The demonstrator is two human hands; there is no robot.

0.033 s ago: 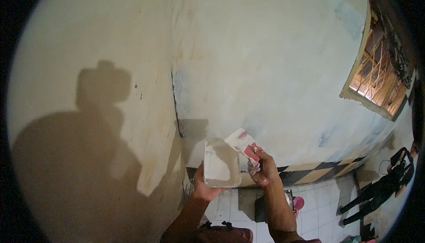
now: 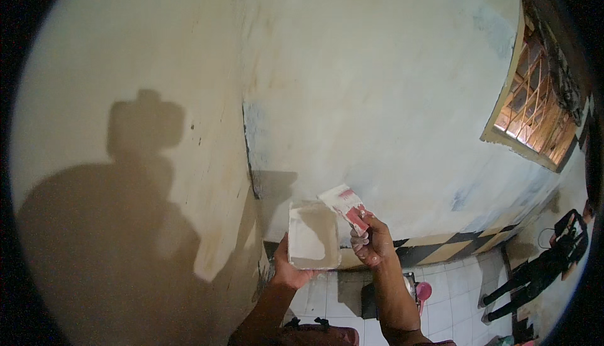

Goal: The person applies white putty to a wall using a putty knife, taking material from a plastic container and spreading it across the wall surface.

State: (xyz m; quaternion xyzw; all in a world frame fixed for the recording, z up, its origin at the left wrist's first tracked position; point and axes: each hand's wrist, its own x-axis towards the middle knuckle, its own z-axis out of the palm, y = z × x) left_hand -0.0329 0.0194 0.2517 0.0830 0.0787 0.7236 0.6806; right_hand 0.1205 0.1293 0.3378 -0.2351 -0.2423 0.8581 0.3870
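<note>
My left hand (image 2: 290,272) grips a pale rectangular tub (image 2: 293,232) from its left side and underneath. Inside the tub lies a smooth white paste (image 2: 307,236), partly in shadow. My right hand (image 2: 374,243) is closed round a red scraper (image 2: 356,219) whose broad end is coated in white paste. This end points up and left, by the tub's upper right corner; whether it touches the rim I cannot tell. White smears cover the fingers of my right hand. Behind the tub rises a pale wall (image 2: 377,107) with bluish-grey patches.
A side wall (image 2: 207,44) with my shadow meets the pale wall in a corner at left. Black and beige checkered tiles (image 2: 434,250) run along its foot. On the white tiled floor stand a dark box (image 2: 369,300) and a pink dipper (image 2: 424,291). A person (image 2: 535,277) in dark clothes stands right, below a barred window (image 2: 535,107).
</note>
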